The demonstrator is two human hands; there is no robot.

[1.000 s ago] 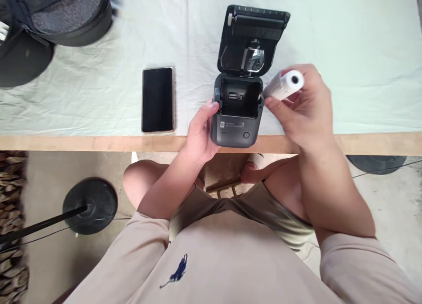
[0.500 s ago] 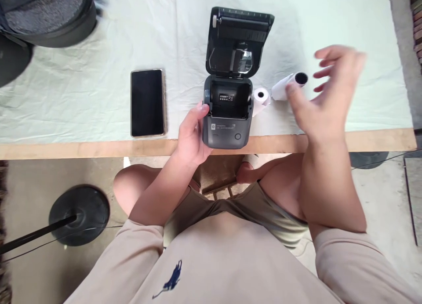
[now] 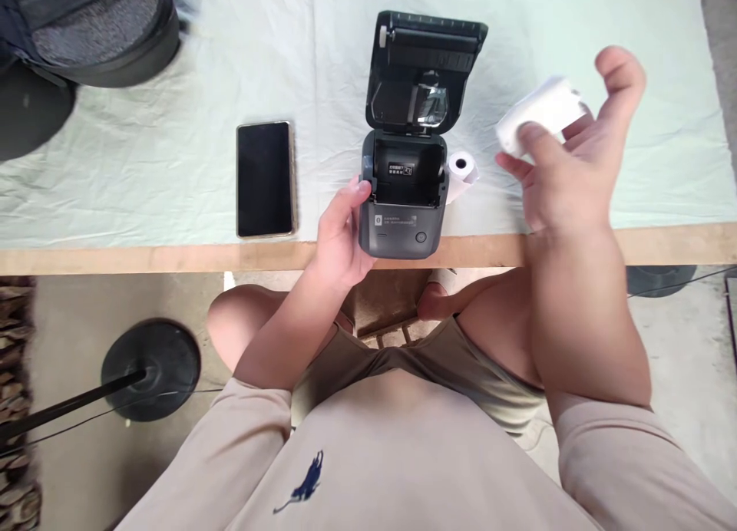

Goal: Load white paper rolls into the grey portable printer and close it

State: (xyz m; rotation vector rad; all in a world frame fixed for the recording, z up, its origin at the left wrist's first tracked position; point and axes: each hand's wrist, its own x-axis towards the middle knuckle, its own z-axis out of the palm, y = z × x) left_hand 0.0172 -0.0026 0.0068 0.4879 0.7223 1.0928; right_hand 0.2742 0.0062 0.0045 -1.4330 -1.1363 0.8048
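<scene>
My left hand [image 3: 344,235] grips the left side of a dark grey label printer [image 3: 401,232] at the table's front edge. The printer's lid [image 3: 423,74] stands raised, and its paper bay [image 3: 408,170] holds no roll. To the right, my right hand [image 3: 570,163] has its thumb and fingers closed on a white paper roll [image 3: 538,115], held tilted above the cloth; its index finger sticks out. A smaller white paper roll [image 3: 461,170] lies against the printer's right side, partly hidden by it.
A phone [image 3: 265,179] with a dark screen lies left of the printer. At the far left is a black bag-like object [image 3: 109,32]. Pale green cloth [image 3: 322,47] covers the table, whose wooden front edge [image 3: 143,258] shows. A round black stand base [image 3: 153,370] is on the floor.
My right hand has closed on the larger paper roll and lifted and turned it. My left hand still holds the printer with its lid raised. The view has shifted slightly.
</scene>
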